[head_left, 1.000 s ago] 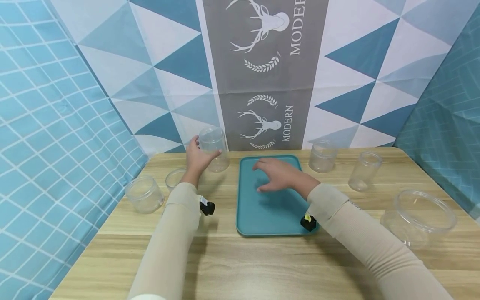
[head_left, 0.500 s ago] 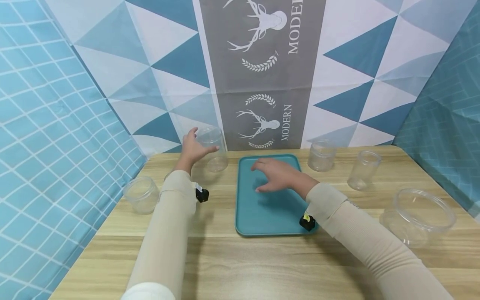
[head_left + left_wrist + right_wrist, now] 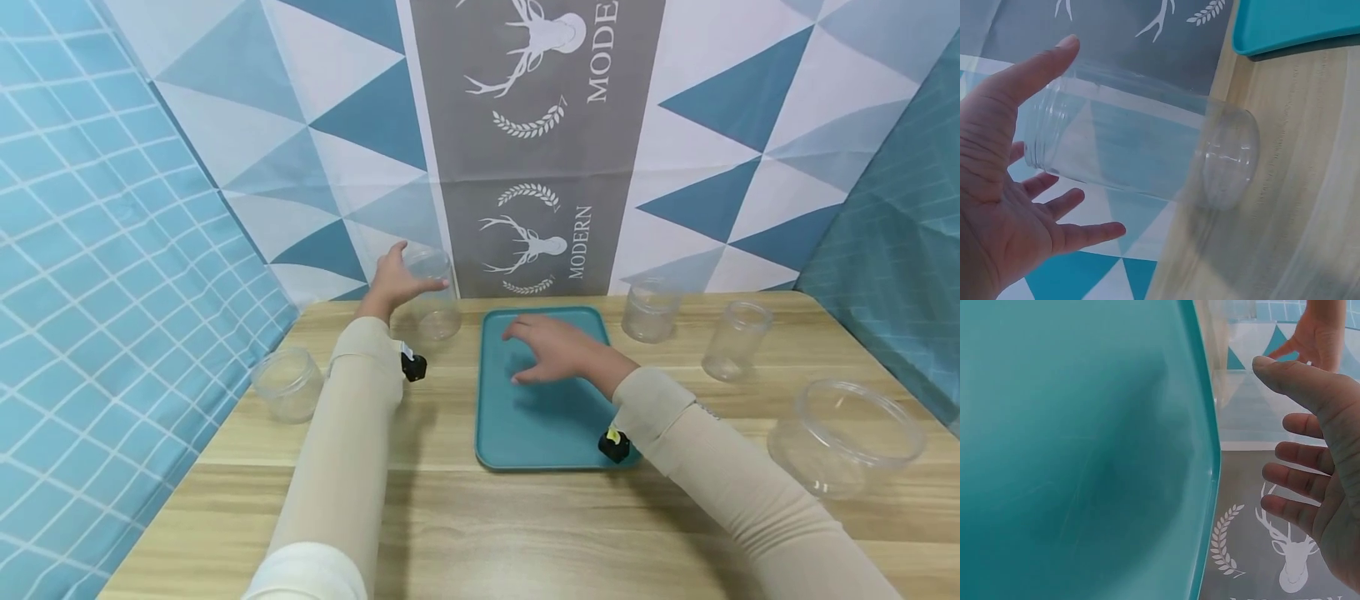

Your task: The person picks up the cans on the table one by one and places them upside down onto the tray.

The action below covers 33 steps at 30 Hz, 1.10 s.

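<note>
A tall clear jar (image 3: 437, 304) stands upright at the back of the table, left of the teal tray. My left hand (image 3: 397, 282) is spread at the jar's upper part. In the left wrist view the thumb and fingers of that hand (image 3: 1016, 175) lie about the mouth end of the jar (image 3: 1141, 137), fingers straight and apart; whether they touch it I cannot tell. Over the teal tray (image 3: 498, 433) hovers my right hand (image 3: 555, 348), holding nothing. In the right wrist view its fingers (image 3: 1300, 481) are loosely extended beside the tray's edge (image 3: 1213, 481).
A low clear jar (image 3: 288, 387) stands at the table's left edge. On the right are a short clear jar (image 3: 651, 312), a narrow clear jar (image 3: 735, 343) and a wide clear jar (image 3: 843, 442). A patterned cloth wall (image 3: 360, 150) rises behind the table.
My left hand has moved forward and up along the tall jar toward its top. The left sleeve now covers a small jar seen earlier. My right hand stays over the tray.
</note>
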Motion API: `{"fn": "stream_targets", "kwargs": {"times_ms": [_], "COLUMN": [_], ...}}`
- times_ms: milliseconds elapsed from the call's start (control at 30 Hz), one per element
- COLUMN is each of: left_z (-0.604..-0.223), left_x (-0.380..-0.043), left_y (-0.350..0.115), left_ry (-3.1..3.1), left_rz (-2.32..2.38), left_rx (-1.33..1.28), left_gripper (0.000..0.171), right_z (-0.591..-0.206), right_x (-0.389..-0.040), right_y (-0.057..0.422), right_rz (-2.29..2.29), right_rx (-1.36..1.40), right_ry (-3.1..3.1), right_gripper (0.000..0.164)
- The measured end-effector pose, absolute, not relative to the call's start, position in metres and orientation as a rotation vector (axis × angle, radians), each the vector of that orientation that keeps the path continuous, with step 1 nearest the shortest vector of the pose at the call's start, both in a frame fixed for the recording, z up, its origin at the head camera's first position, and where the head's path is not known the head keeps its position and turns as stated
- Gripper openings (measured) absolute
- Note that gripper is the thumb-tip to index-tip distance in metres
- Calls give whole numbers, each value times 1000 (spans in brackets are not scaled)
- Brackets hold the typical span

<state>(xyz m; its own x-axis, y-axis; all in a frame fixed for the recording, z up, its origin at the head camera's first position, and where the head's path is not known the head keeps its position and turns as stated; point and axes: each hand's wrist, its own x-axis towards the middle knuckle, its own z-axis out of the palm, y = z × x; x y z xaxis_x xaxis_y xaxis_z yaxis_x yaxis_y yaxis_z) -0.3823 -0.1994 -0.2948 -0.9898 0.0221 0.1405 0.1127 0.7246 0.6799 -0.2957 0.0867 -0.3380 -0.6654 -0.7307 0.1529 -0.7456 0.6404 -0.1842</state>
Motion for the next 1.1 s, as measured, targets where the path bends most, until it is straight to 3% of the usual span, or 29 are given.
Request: {"fn": "stream_targets", "kwargs": {"times_ms": [567, 1100], "left_z": [-270, -273], "left_x": [-386, -391], "left_y": [-180, -172], "left_ry": [-2930, -2970], "left_rz": [-766, -670], "left_rx": [-195, -139], "left_gripper": [105, 94], "right_z": [-338, -339], "right_x": [-301, -301], "right_y": [82, 81], "right_rz": [316, 293], "right_rx": [1266, 1262], "right_ry": [-2805, -2819], "right_gripper": [64, 67]}}
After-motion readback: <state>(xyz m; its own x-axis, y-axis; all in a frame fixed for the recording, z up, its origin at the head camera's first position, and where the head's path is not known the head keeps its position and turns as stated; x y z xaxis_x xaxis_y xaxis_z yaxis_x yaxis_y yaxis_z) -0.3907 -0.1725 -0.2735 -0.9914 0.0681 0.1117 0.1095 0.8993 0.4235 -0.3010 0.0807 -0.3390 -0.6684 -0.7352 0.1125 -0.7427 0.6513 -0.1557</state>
